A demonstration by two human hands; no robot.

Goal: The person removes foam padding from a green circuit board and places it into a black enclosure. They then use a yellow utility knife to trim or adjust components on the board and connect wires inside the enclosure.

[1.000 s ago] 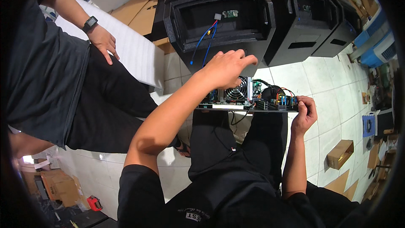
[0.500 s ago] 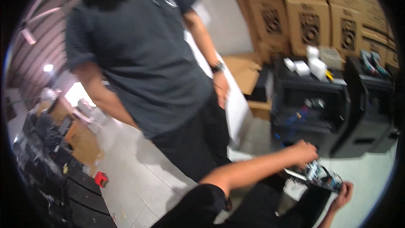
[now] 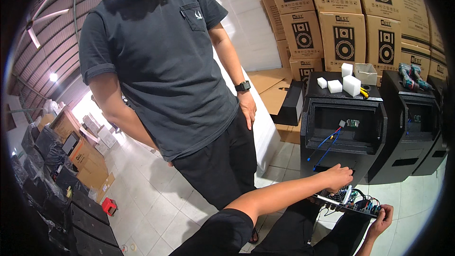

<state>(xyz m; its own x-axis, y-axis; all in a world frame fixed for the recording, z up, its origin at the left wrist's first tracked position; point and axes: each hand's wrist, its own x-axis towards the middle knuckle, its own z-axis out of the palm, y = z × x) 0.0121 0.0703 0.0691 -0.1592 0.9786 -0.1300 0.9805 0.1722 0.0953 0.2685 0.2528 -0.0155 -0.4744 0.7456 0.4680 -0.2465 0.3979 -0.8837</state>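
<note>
Over my lap lies an amplifier module (image 3: 362, 204), a long dark panel with a fan, green circuit boards and wires. My left hand (image 3: 338, 178) reaches across from the lower middle and is closed at the fan end; its fingertips are partly hidden. At the other end, my right hand (image 3: 383, 219) pinches the panel's edge, thumb on top. Just beyond stands a black speaker cabinet (image 3: 341, 159) with an open recess. Blue and red wires (image 3: 332, 137) with a white connector hang out of it, beside a small green board (image 3: 353, 123).
White foam blocks (image 3: 351, 86), an open small box (image 3: 366, 75) and a yellow-handled tool (image 3: 364, 93) sit on the cabinet. Cordless drills (image 3: 414, 77) rest on another cabinet. A person in a dark T-shirt (image 3: 161, 66) stands close at left. Cartons (image 3: 343, 42) are stacked behind.
The view has steadied and tilted up slightly, so the cartons and cabinets sit a little lower in it. Both my hands stay at the module with little visible movement.
</note>
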